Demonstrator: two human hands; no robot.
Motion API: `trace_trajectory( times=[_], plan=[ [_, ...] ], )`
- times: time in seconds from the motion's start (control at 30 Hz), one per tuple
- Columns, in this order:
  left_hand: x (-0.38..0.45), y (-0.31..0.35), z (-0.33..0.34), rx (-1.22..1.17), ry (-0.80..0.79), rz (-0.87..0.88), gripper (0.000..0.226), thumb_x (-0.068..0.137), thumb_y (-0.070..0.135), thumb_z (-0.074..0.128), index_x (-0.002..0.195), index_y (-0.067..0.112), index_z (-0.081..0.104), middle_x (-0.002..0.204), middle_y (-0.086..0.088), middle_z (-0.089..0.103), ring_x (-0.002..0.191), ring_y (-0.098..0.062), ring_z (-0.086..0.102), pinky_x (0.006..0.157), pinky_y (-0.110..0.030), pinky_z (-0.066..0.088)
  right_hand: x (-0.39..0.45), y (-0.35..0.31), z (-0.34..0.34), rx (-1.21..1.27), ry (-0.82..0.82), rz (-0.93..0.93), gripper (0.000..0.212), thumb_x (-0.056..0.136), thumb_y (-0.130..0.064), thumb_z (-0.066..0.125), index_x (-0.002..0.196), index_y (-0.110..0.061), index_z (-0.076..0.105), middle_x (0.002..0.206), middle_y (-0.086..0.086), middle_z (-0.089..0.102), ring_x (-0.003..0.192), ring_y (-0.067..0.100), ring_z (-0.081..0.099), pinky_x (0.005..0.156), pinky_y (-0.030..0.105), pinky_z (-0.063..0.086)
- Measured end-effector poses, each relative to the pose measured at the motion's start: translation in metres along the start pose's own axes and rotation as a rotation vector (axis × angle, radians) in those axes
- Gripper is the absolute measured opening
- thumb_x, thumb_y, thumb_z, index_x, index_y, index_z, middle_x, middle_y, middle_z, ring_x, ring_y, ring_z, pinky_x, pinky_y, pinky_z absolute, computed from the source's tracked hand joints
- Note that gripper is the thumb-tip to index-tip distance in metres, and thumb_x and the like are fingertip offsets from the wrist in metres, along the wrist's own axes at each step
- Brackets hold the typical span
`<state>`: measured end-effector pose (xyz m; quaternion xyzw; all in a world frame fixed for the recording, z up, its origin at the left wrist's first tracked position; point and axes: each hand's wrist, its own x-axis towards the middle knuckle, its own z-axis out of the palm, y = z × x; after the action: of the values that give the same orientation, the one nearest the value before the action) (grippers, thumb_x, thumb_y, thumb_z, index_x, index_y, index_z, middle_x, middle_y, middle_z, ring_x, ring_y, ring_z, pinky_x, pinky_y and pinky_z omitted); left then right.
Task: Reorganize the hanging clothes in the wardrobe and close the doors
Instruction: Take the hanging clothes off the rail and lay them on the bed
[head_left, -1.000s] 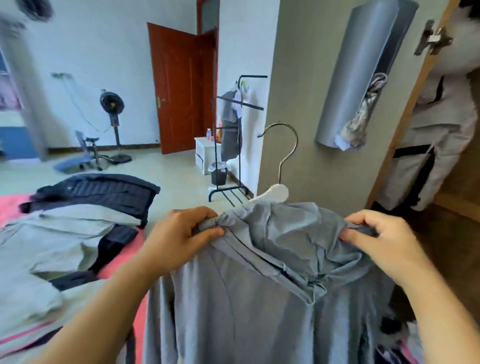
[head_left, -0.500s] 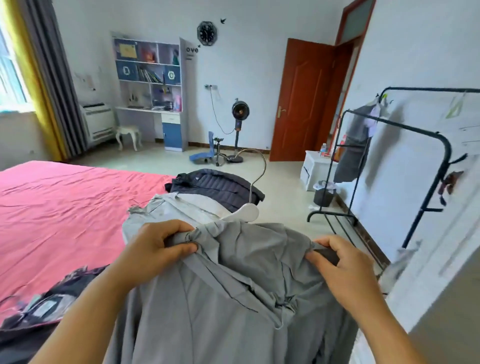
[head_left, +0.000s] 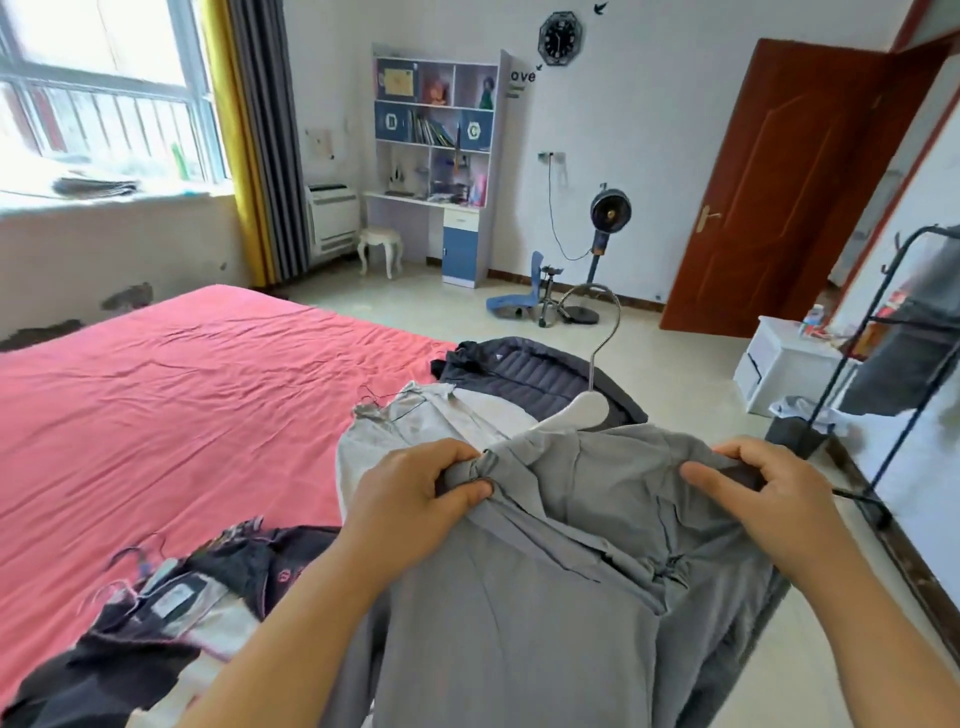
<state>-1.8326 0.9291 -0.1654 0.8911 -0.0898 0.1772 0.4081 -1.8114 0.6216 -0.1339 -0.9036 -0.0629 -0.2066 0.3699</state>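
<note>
A grey hooded garment (head_left: 545, 597) hangs from a white hanger (head_left: 582, 410) with a metal hook, held up in front of me. My left hand (head_left: 410, 493) pinches its left shoulder. Over on the other shoulder, my right hand (head_left: 763, 493) grips the fabric. Beyond it, a pale grey garment (head_left: 415, 431) and a dark quilted jacket (head_left: 530, 374) lie on the corner of the pink bed (head_left: 182, 405). A dark patterned garment (head_left: 208, 587) with hangers lies on the bed at lower left. The wardrobe is out of view.
A black clothes rack (head_left: 883, 374) with a grey item stands at the right by the wall, a small bin (head_left: 795, 426) at its foot. A white bedside cabinet (head_left: 784, 364), a standing fan (head_left: 602, 244), a blue chair (head_left: 519, 301) and an open brown door (head_left: 800, 187) lie beyond.
My view has swung left, away from the wardrobe toward the bed. Both hands still hold the grey garment by its shoulders, which has travelled with me over the bed's corner.
</note>
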Motion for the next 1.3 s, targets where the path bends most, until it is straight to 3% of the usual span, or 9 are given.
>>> trace_trajectory(
  times=[0.1,0.2,0.43,0.57,0.7,0.8,1.03,1.17,1.3],
  plan=[
    [0.022,-0.007,0.008,0.013,0.036,-0.047,0.019,0.073,0.043,0.068,0.088,0.032,0.067,0.071,0.019,0.061,0.071,0.002,0.054,0.064,-0.018,0.038,0.041,0.008,0.014,0.041,-0.043,-0.036,0.062,0.049,-0.091,0.049,0.082,-0.040,0.061,0.083,-0.024,0.062,0.077,0.005,0.056,0.087,0.052,0.042],
    [0.048,-0.013,0.022,0.017,0.058,-0.100,0.012,0.077,0.030,0.074,0.087,0.031,0.067,0.071,0.014,0.063,0.073,-0.002,0.054,0.065,-0.021,0.040,0.086,0.027,0.032,0.062,-0.099,-0.060,0.047,0.054,-0.078,0.057,0.083,-0.041,0.061,0.086,-0.026,0.061,0.081,0.006,0.055,0.093,0.055,0.040],
    [0.130,-0.032,0.084,0.081,0.107,-0.210,0.011,0.076,0.028,0.075,0.080,0.033,0.066,0.065,0.012,0.061,0.065,-0.004,0.052,0.059,-0.020,0.036,0.207,0.109,0.081,0.154,-0.229,-0.090,0.033,0.064,-0.062,0.074,0.081,-0.035,0.064,0.082,-0.021,0.065,0.085,0.005,0.058,0.096,0.053,0.040],
    [0.190,-0.043,0.127,0.081,0.112,-0.276,0.013,0.075,0.031,0.075,0.079,0.039,0.065,0.067,0.015,0.062,0.063,-0.004,0.054,0.062,-0.024,0.040,0.281,0.164,0.103,0.145,-0.257,-0.057,0.051,0.050,-0.079,0.061,0.082,-0.040,0.064,0.087,-0.016,0.065,0.102,0.021,0.054,0.094,0.045,0.044],
    [0.242,-0.059,0.156,0.067,0.117,-0.355,0.016,0.075,0.031,0.075,0.082,0.041,0.065,0.068,0.011,0.063,0.063,-0.006,0.054,0.063,-0.027,0.044,0.347,0.200,0.128,0.136,-0.321,-0.073,0.053,0.050,-0.084,0.055,0.079,-0.040,0.062,0.091,-0.014,0.064,0.105,0.023,0.050,0.093,0.037,0.038],
    [0.264,-0.074,0.168,0.069,0.132,-0.401,0.013,0.076,0.030,0.075,0.079,0.038,0.066,0.069,0.011,0.062,0.062,-0.005,0.053,0.060,-0.024,0.040,0.384,0.211,0.155,0.112,-0.370,-0.119,0.052,0.053,-0.082,0.054,0.075,-0.036,0.061,0.088,-0.015,0.065,0.101,0.019,0.053,0.088,0.033,0.031],
    [0.298,-0.133,0.174,0.094,0.222,-0.552,0.009,0.078,0.029,0.073,0.079,0.033,0.065,0.070,0.015,0.061,0.066,-0.008,0.054,0.061,-0.026,0.039,0.449,0.196,0.245,0.083,-0.504,-0.283,0.032,0.073,-0.055,0.069,0.072,-0.024,0.062,0.080,-0.011,0.062,0.095,0.016,0.053,0.090,0.037,0.033],
    [0.323,-0.187,0.167,0.088,0.262,-0.631,0.009,0.079,0.027,0.073,0.081,0.032,0.066,0.071,0.012,0.062,0.070,-0.013,0.055,0.063,-0.029,0.041,0.484,0.184,0.316,0.046,-0.579,-0.309,0.029,0.075,-0.054,0.069,0.072,-0.026,0.060,0.083,-0.011,0.061,0.099,0.016,0.047,0.082,0.033,0.024],
    [0.354,-0.258,0.163,0.064,0.286,-0.725,0.009,0.079,0.025,0.073,0.083,0.030,0.066,0.074,0.007,0.063,0.069,-0.013,0.054,0.065,-0.030,0.041,0.518,0.177,0.399,0.029,-0.638,-0.329,0.028,0.075,-0.052,0.069,0.076,-0.024,0.063,0.085,-0.012,0.062,0.099,0.016,0.048,0.083,0.033,0.025]
  ],
)
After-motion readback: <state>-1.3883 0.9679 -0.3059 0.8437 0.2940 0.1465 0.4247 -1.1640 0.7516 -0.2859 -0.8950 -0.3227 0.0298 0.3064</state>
